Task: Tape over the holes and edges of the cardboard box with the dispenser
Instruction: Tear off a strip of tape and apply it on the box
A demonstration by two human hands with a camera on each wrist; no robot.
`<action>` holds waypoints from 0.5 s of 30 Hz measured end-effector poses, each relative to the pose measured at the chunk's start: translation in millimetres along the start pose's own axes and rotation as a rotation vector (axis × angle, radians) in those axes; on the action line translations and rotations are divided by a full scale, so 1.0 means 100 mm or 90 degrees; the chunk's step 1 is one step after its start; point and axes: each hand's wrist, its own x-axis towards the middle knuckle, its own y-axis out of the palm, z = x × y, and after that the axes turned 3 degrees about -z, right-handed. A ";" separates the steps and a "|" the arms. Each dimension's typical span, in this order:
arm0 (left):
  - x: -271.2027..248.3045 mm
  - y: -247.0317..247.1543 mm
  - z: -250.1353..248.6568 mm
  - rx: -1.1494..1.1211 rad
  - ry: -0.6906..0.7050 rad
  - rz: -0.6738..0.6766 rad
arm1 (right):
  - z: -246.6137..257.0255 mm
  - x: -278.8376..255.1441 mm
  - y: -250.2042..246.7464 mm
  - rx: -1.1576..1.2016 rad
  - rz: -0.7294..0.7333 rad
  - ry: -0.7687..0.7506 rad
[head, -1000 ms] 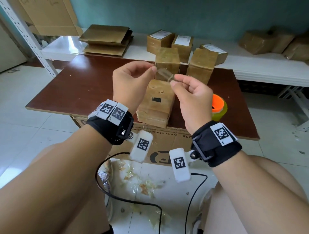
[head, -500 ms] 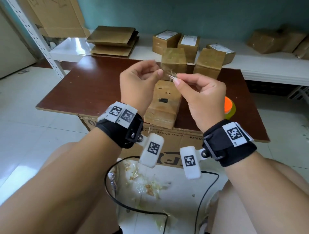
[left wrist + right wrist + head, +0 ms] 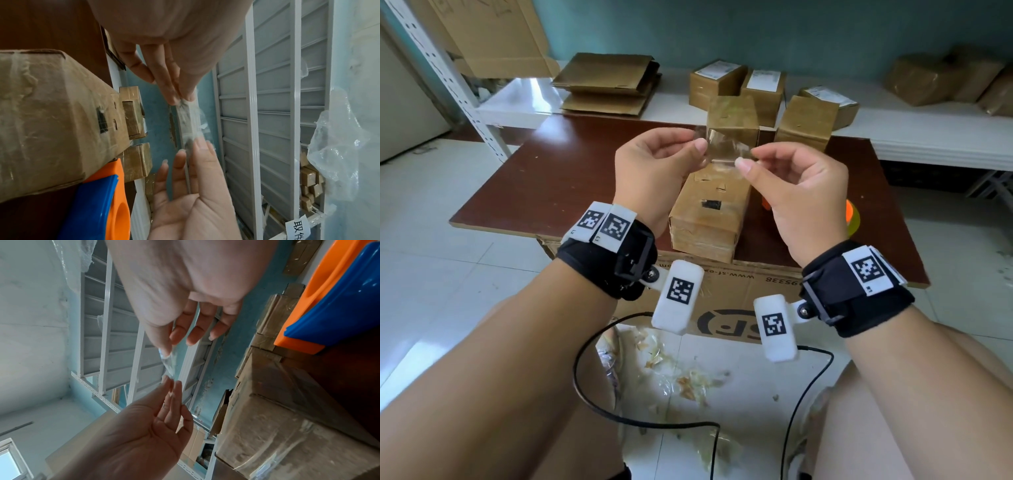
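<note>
Both hands are raised above the tabletop (image 3: 571, 178), stretching a short piece of clear tape (image 3: 726, 145) between them. The left hand (image 3: 654, 171) has its grip narrowed to a pinch, thumb and fingertips holding the tape's left end, and the right hand (image 3: 804, 195) pinches the right end the same way, its other fingers loosely curled. The strip hangs in the air, apart from everything below it (in the left wrist view it looks wrinkled near both pinches). Directly under the tape, toward 6 o'clock from it, the cardboard box (image 3: 709, 212) lies on the dark red tabletop near its front edge; its top face shows a small dark rectangular hole (image 3: 711, 204) and a few torn nicks beside it, and glossy tape already covers its sides. The dispenser (image 3: 854, 214), orange with a blue part visible in the wrist views, sits on the tabletop at 3 o'clock from the box, mostly hidden behind the right hand. At 12 o'clock, two more taped boxes (image 3: 732, 120) stand at the far edge, with labelled parcels (image 3: 763, 82) on the white shelf behind them. Flattened cardboard (image 3: 606, 82) lies at 11 o'clock.
</note>
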 end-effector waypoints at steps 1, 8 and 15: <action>-0.01 0.00 0.00 0.010 0.009 0.005 | -0.01 0.01 -0.01 0.000 -0.007 0.003; -0.01 0.01 0.05 0.160 0.122 -0.007 | -0.11 0.07 0.01 -0.024 -0.015 0.079; 0.04 0.03 0.12 0.239 0.129 -0.034 | -0.20 0.10 0.01 -0.040 -0.003 0.157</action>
